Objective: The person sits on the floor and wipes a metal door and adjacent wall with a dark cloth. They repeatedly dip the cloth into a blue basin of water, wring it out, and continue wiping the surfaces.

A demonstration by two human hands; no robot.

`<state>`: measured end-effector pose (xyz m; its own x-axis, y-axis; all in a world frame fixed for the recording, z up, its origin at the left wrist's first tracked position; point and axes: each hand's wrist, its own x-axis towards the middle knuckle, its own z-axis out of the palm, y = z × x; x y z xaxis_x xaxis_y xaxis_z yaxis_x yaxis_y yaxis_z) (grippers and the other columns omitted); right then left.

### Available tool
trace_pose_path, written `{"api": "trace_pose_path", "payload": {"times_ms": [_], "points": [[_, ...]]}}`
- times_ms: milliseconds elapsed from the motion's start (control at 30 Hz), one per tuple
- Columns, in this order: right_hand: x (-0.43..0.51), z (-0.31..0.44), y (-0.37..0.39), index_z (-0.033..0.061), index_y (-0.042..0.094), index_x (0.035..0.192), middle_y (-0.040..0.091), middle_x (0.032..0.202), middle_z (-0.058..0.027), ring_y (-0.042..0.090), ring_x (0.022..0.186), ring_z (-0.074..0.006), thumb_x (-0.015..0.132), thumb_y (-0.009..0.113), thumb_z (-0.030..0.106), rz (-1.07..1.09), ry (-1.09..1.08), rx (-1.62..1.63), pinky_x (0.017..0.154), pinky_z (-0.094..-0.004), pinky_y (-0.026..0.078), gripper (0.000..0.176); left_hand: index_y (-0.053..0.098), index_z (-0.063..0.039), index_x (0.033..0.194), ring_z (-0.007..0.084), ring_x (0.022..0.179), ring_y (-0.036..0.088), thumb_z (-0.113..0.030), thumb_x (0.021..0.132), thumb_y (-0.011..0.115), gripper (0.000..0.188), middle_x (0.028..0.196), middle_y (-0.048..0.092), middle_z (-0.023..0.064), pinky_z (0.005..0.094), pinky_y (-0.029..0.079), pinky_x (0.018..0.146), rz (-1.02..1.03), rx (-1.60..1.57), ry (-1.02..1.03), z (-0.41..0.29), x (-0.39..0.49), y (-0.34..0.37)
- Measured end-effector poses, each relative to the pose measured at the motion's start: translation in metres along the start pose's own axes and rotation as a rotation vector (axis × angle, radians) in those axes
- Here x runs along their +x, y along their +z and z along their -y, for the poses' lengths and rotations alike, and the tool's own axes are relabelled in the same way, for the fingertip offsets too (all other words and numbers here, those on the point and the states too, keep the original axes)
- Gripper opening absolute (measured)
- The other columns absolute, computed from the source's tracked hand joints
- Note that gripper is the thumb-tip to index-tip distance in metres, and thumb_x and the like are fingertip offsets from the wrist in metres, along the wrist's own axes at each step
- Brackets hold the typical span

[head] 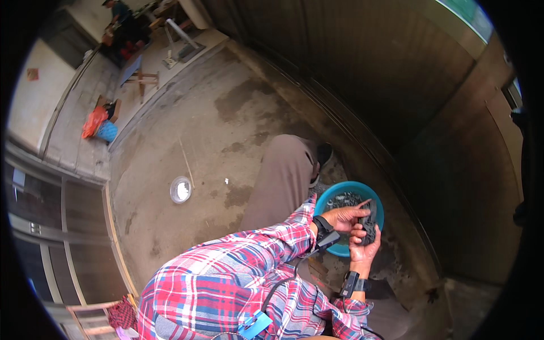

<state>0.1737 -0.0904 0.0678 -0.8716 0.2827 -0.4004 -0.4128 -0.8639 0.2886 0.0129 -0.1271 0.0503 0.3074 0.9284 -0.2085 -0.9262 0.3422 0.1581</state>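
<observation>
Over a teal plastic basin [321,202] both hands hold a dark grey, wet-looking bundle [368,225], perhaps cloth; its exact kind cannot be told. My left hand [346,216] comes from the left and pinches the bundle's upper part between thumb and fingers. Below it, my right hand [365,246] is closed around the lower end. Cloudy water with pale bits or suds [346,199] shows in the basin, partly hidden by the left hand. Each wrist wears a black strap with a small device.
My bent leg [282,178] is left of the basin; a dark metal panel wall [408,140] rises beyond it. A small round container with white contents [182,190] sits on the concrete floor. Farther off are a folding stool [140,78], bags [95,123] and another person [121,15].
</observation>
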Motion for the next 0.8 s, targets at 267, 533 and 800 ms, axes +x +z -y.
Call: {"api": "trace_pose_path", "payload": {"times_ms": [267,533,800], "points": [[0.009,-0.014,-0.03,-0.0013,0.055,0.111,0.062,0.091,-0.0172,0.062,0.07,-0.0204,0.091,0.066,0.043,-0.201,-0.05,-0.275,0.052,-0.0238,0.049,0.05,0.058,-0.001,0.115,0.0139,0.083,0.063,-0.014,0.089,0.067,0.031,0.099,0.066,0.007,0.0288,0.055,0.072,-0.35,0.569,0.022,-0.001,0.014,-0.015],[0.012,-0.015,-0.011,0.0005,0.064,0.092,0.066,0.079,-0.0071,0.063,0.071,-0.0129,0.073,0.074,0.015,-0.607,-0.209,-1.442,0.051,-0.0256,0.044,0.026,0.061,0.003,0.111,0.0217,0.088,0.064,-0.011,0.088,0.063,0.027,0.096,0.069,0.0137,0.0347,0.051,0.078,-0.402,1.638,0.183,0.003,0.02,-0.013],[0.022,-0.011,-0.033,-0.0086,0.056,0.12,0.068,0.095,-0.0185,0.067,0.084,-0.03,0.061,0.077,0.02,-0.658,-0.488,-1.523,0.077,-0.0361,0.052,0.069,0.062,0.004,0.109,0.0368,0.093,0.065,-0.024,0.085,0.065,0.037,0.099,0.068,0.0241,0.0416,0.05,0.081,-0.475,1.593,0.067,-0.002,0.025,-0.002]]}}
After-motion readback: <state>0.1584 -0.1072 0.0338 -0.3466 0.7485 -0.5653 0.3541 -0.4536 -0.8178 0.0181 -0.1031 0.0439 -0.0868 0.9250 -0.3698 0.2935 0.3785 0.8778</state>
